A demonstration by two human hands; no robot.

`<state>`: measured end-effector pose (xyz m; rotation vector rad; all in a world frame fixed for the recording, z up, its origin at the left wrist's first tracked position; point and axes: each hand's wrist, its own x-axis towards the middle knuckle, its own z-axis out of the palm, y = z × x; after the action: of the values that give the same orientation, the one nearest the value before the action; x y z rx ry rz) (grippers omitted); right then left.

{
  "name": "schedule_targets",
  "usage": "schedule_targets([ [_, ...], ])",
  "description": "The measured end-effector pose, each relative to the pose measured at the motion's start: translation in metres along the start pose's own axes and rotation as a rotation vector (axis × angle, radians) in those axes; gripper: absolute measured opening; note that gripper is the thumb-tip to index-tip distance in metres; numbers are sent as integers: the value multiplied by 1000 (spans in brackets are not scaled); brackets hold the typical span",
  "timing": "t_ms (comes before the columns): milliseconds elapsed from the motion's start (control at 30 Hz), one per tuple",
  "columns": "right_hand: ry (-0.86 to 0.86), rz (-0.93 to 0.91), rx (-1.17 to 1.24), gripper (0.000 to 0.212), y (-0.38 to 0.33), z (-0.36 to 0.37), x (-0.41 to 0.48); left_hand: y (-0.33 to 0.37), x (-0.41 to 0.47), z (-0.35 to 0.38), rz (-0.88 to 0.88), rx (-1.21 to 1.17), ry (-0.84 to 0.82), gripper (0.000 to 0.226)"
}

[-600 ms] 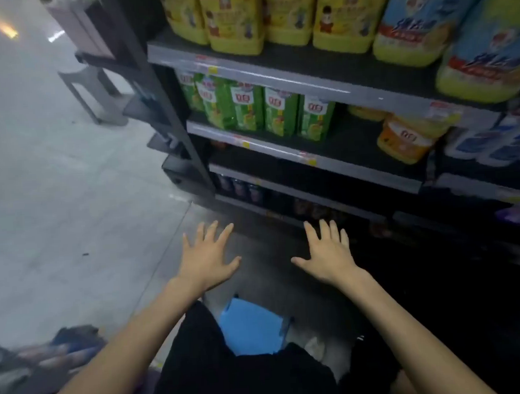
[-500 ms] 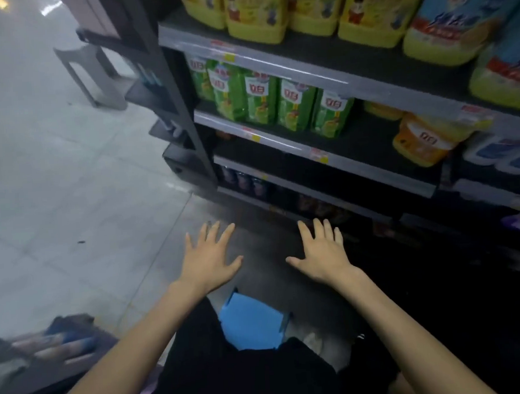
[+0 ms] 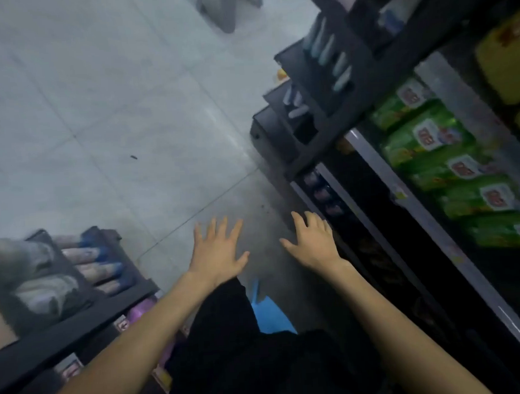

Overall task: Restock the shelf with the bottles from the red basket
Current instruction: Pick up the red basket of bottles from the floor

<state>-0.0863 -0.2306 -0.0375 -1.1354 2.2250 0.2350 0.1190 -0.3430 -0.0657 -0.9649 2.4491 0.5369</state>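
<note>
The left hand (image 3: 216, 253) and right hand (image 3: 314, 245) hover with fingers (image 3: 223, 230) spread wide, holding nothing, the shelf (image 3: 432, 233) just right of them and no red basket in view, so the step is probably locating it, then gripping a bottle.

Grey tiled floor (image 3: 97, 100) fills ten o'clock, a grey stool (image 3: 221, 9) stands at twelve, green pouches (image 3: 430, 136) line up at three, a blue object (image 3: 271, 313) peeks out at six.
</note>
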Motion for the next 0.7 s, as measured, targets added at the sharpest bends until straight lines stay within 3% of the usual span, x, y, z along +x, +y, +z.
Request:
schedule_targets([
  [333,-18,-189,-31,85,-144,-53,116,-148,46,-76,-249,-118,42,87],
  [700,-52,-246,-22,89,-189,-155,304,-207,189,-162,-371,-150,2,88],
])
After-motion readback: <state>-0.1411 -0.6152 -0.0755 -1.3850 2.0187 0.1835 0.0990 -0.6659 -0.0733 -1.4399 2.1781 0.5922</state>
